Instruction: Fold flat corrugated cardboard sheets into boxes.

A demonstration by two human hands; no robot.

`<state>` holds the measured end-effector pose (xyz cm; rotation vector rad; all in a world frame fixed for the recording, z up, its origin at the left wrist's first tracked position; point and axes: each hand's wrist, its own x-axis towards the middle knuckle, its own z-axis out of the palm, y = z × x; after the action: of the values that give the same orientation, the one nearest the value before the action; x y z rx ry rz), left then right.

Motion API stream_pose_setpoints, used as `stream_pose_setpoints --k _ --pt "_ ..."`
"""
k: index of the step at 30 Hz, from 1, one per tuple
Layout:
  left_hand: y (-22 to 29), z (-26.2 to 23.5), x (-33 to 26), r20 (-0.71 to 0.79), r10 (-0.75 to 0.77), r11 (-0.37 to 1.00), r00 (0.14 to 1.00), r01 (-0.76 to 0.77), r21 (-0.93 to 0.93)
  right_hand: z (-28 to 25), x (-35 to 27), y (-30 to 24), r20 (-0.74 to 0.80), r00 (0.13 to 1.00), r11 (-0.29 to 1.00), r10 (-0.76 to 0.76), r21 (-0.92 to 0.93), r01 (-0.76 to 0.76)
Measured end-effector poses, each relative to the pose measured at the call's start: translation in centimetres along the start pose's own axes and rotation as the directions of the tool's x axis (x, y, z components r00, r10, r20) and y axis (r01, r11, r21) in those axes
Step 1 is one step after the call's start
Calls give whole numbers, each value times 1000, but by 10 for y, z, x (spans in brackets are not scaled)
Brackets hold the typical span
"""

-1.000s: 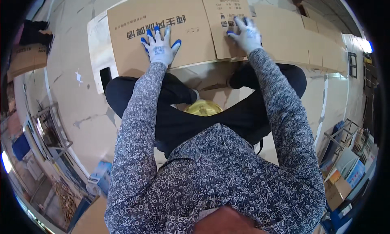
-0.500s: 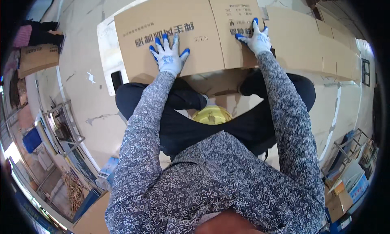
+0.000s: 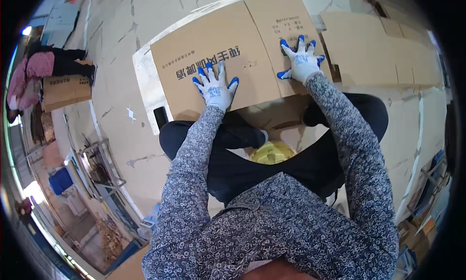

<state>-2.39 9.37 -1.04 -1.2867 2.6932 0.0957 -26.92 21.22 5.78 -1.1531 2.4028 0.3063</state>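
The left hand (image 3: 216, 91) and right hand (image 3: 303, 66) lie palm-down, fingers splayed wide, on the flattened carton (image 3: 242, 51), pinching nothing. It should be light, fairly stiff yet easily creased, best taken by its opposite side edges. It lies on a white board (image 3: 148, 88) before the legs (image 3: 187, 136), long axis crosswise, right end angled farther away.

Your white-gloved right hand (image 3: 305, 67) hides some print on flat brown cardboard (image 3: 250, 42); black trousers (image 3: 228, 168) overlap a round yellow object (image 3: 273, 152) (kind unclear).
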Motion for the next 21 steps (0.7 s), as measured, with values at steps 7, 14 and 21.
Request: stream_pose_setpoints --k 7,14,21 --pt "69 -22 76 -255 345 912 903 -387 -137 2 6 -2 81 997 1000 7 -23 -5" --pt "93 3 142 -182 454 884 872 -466 -29 12 4 -1 65 998 999 -8 -38 11" --pt "82 13 119 -190 541 832 819 -554 -19 25 18 -3 60 997 990 -47 -134 54"
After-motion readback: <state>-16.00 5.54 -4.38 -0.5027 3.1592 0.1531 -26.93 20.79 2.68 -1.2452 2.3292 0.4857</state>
